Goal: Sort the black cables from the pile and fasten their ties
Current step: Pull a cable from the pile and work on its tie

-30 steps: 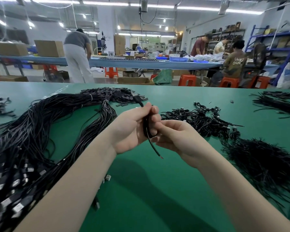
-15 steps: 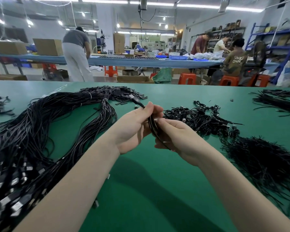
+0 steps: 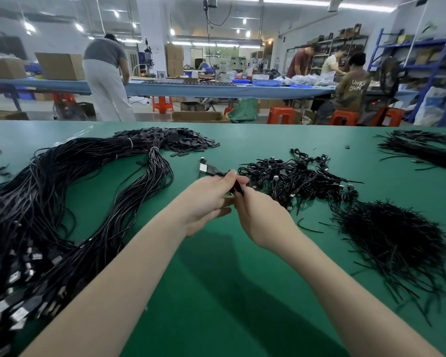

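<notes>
Both hands are now sitting farther forward over the worktop (image 3: 216, 292); left hand (image 3: 206, 202) and right hand (image 3: 258, 217) are together, pinching one coiled cable (image 3: 238, 187) beside the tied heap (image 3: 294, 179), plug (image 3: 204, 167) protruding left.

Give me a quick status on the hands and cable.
Left hand and right hand both grip coiled cable. Plug sticks out left. Nothing blocking.
</notes>
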Tool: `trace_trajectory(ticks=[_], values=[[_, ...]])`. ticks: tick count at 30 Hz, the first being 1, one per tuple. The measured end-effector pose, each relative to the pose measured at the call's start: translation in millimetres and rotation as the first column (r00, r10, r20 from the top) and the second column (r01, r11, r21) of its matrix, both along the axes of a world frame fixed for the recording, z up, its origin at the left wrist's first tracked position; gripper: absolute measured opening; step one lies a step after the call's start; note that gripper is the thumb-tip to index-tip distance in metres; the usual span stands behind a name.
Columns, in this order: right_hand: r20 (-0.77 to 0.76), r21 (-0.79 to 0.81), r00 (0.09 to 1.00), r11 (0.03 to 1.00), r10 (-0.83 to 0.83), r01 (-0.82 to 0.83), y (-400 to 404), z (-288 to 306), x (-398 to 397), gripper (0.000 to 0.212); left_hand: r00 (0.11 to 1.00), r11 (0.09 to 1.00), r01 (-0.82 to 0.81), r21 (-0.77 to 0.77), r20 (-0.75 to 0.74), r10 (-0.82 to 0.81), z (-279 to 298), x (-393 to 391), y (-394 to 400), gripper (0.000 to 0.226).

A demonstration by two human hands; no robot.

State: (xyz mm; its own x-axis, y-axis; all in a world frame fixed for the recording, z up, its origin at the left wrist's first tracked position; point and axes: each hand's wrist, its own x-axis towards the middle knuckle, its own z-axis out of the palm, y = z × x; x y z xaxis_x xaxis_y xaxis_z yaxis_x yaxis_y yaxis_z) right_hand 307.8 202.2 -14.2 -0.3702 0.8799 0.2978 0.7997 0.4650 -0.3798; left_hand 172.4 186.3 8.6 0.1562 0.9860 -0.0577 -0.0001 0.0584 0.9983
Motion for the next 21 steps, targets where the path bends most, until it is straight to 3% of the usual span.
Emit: trace_trajectory(ticks=[2,3,4,5,6,7,8,10,13,15,16,18,19,21], values=[[-0.04,-0.185,0.998,0.982,-0.039,0.031,10,-9,7,0.032,0.967,0.997,-0.074,-0.028,-0.248,0.065,-5,-2,0,0.032],[-0.033,-0.247,0.999,0.969,-0.037,0.028,13,-14,12,0.034,0.863,0.985,-0.145,0.09,-0.475,0.17,-10,-5,2,0.031],[-0.003,-0.278,1.0,0.96,-0.021,0.02,15,-17,17,0.036,0.648,0.941,-0.166,0.294,-0.687,0.329,-16,-7,6,0.027],[0.039,-0.293,0.999,0.956,0.009,0.003,15,-20,22,0.036,0.373,0.869,-0.062,0.49,-0.796,0.476,-20,-7,9,0.026],[0.074,-0.306,0.996,0.952,0.054,-0.029,15,-22,27,0.036,0.171,0.808,0.132,0.574,-0.817,0.551,-26,-5,10,0.034],[0.097,-0.324,0.989,0.943,0.111,-0.074,15,-22,32,0.035,0.061,0.777,0.318,0.543,-0.83,0.555,-34,-1,12,0.044],[0.11,-0.353,0.98,0.928,0.166,-0.118,14,-22,37,0.033,0.005,0.768,0.438,0.468,-0.855,0.518,-42,5,13,0.048],[0.113,-0.447,0.965,0.879,0.236,-0.163,14,-17,50,0.031,-0.034,0.743,0.528,0.411,-0.864,0.502,-53,15,8,0.035],[0.026,-0.601,0.961,0.772,0.277,-0.206,14,-7,72,0.03,-0.036,0.673,0.587,0.45,-0.816,0.577,-57,27,0,0.025],[0.149,-0.578,0.93,0.793,0.336,-0.194,14,-4,84,0.031,0.005,0.684,0.584,0.437,-0.845,0.535,-60,38,-4,0.027],[0.301,-0.509,0.881,0.843,0.365,-0.175,13,-5,88,0.031,-0.003,0.71,0.577,0.404,-0.868,0.497,-63,44,-5,0.025],[0.666,-0.231,0.679,0.951,0.309,-0.206,11,-10,91,0.03,-0.015,0.753,0.541,0.373,-0.892,0.452,-71,57,-9,0.013],[0.777,-0.048,0.591,0.955,0.219,-0.291,10,-14,91,0.031,-0.005,0.77,0.518,0.372,-0.899,0.438,-73,60,-12,0.009],[0.816,0.169,0.572,0.913,0.082,-0.371,16,-14,96,0.04,0.016,0.81,0.461,0.363,-0.916,0.402,-73,57,-13,0.008]])
